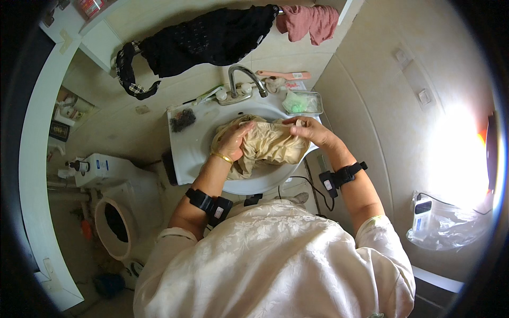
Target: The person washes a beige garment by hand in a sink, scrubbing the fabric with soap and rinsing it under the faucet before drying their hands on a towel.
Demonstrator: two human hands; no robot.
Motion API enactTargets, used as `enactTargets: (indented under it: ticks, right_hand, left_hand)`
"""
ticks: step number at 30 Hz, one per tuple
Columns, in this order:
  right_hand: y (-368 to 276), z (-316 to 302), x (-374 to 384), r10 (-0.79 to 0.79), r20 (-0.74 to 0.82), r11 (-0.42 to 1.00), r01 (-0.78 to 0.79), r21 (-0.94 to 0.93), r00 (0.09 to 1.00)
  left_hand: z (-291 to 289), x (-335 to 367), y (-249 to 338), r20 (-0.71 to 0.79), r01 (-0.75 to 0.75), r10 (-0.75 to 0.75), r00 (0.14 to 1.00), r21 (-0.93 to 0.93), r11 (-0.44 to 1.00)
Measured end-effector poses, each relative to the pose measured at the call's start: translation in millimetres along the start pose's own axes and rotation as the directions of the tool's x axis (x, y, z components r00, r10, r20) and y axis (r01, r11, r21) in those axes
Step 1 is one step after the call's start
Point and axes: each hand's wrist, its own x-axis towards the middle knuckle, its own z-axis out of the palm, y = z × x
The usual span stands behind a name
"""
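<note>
A bunched beige garment (pixel 275 143), wrinkled and wet-looking, fills most of the white washbasin (pixel 193 146). Its exact kind does not show. My left hand (pixel 235 142), with a gold bangle at the wrist, is closed on the garment's left side; some of its fingertips are lost in the folds. On the right, my right hand (pixel 313 131) pinches the garment's upper right edge between thumb and fingers. A stretch of fabric spans the gap between both hands. The curved metal faucet (pixel 246 71) stands behind the garment, and no water is seen running from it.
A metal soap dish (pixel 313 102) with a green-tinted bag sits at the basin's right rear corner. A dark scrubbing ball (pixel 183 120) lies at the left rim. Black clothing (pixel 207 40) hangs above. A toilet (pixel 119 212) stands left; a cable (pixel 318 193) runs below right.
</note>
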Motion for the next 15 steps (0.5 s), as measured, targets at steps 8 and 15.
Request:
enactTargets:
  ticks: [8, 15]
  right_hand:
    - [26.0, 20.5, 14.0, -0.049, -0.462, 0.995, 0.083, 0.053, 0.885]
    - [-6.6, 114.3, 18.9, -0.303, -0.312, 0.68, -0.025, -0.733, 0.901]
  left_hand:
    - [19.3, 10.3, -19.0, -0.154, -0.005, -0.042, 0.987, -0.29, 0.957]
    - [46.6, 15.2, -38.1, -0.255, -0.021, -0.012, 0.967, -0.129, 0.991]
